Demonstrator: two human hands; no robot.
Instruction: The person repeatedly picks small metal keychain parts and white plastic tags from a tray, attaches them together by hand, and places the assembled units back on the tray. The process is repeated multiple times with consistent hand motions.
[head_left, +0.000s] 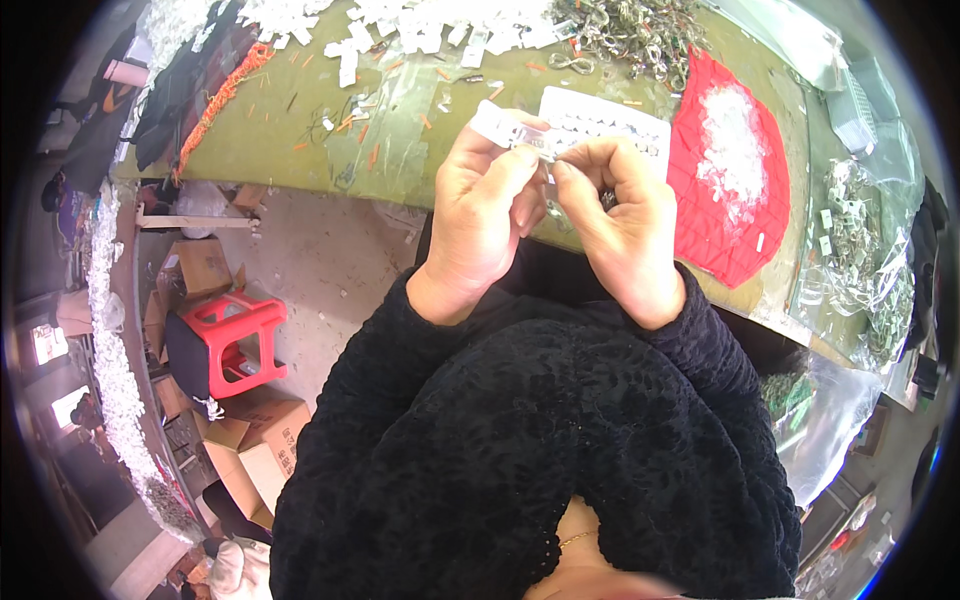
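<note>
A small clear plastic packet [505, 127] is pinched between both hands above the near edge of the green worktop [290, 120]. The left hand [485, 215] fingers close on its end; the right hand [620, 215] fingers curl shut against its other end. A white perforated card [610, 125] lies just behind, a red quilted cloth [700, 215] to the right.

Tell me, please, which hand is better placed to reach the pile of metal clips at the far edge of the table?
Probably the right hand: the metal clips lie beyond it, while the left hand pinches the small clear packet.
</note>
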